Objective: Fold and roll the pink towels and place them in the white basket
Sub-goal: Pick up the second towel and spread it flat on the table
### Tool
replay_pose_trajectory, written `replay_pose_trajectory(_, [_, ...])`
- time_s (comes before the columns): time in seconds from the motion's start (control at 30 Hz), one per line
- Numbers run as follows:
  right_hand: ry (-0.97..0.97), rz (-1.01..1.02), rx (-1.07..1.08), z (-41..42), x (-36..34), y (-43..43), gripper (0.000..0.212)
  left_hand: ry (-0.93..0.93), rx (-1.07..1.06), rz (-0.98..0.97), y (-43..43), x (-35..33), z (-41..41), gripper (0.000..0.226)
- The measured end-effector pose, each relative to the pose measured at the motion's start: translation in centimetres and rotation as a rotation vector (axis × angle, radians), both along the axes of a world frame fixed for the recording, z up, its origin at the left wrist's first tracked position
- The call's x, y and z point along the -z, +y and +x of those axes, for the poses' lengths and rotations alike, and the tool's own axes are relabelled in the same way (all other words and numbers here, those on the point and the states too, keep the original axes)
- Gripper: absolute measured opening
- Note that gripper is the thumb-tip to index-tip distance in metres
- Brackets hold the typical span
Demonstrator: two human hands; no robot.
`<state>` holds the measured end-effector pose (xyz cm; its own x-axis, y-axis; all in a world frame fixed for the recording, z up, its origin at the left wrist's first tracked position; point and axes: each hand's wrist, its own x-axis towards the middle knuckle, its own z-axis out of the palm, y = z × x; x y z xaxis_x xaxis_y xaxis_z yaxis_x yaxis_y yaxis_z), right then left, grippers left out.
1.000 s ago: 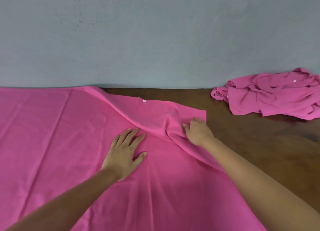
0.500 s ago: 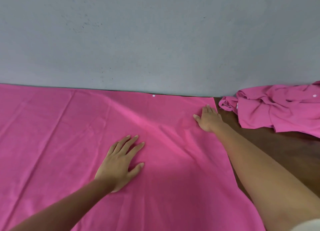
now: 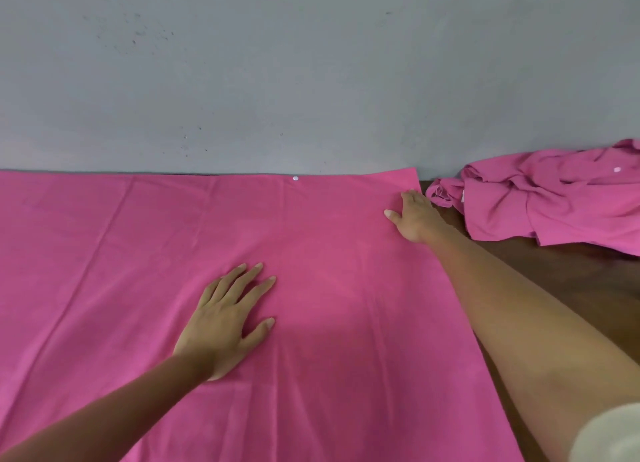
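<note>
While your left grip (image 3: pixel 225 323) lies palm-down near the middle of the spread pink towel (image 3: pixel 138 271), it's wide open: fingers (image 3: pixel 249 278) straight and slightly fanned, thumb stuck out to the side. It isn't holding anything, just pressing the cloth flat. Your forearm comes in low from the bottom left corner, angled up and to the right.

Your right grip (image 3: pixel 415 215) is open too. It sits flat at the towel's far right corner, right on the side edge, with the thumb pointing left and the fingertips aimed at the wall (image 3: pixel 311 63). Nothing's pinched as far as I can see, it's just touching the fabric. That arm is stretched out long from the bottom right, running over the bare brown counter (image 3: pixel 571 288), and a bit of pale sleeve (image 3: pixel 609 434) shows at the shoulder end.

The towel itself covers most of the counter, with its far edge up against the wall and a small white dot (image 3: pixel 295 178) on that edge. A crumpled pile of pink towels (image 3: pixel 554 202) sits on the counter just beside your right grip, not touching it.
</note>
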<state>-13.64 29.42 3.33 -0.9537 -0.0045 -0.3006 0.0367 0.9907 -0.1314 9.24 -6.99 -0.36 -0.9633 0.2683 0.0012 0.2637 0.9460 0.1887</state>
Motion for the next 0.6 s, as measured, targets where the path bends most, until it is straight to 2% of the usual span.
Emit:
replay_pose_trajectory(0.27, [0.15, -0.148, -0.013, 14.6, 0.4, -0.5, 0.073, 0.01, 0.018, 0.026, 0.0, -0.1, 0.1, 0.07])
replay_pose_trajectory(0.6, [0.214, -0.003, 0.146, 33.0, 2.3, 2.8, 0.091, 0.018, 0.065, -0.09, 0.0, 0.7, -0.1, 0.076])
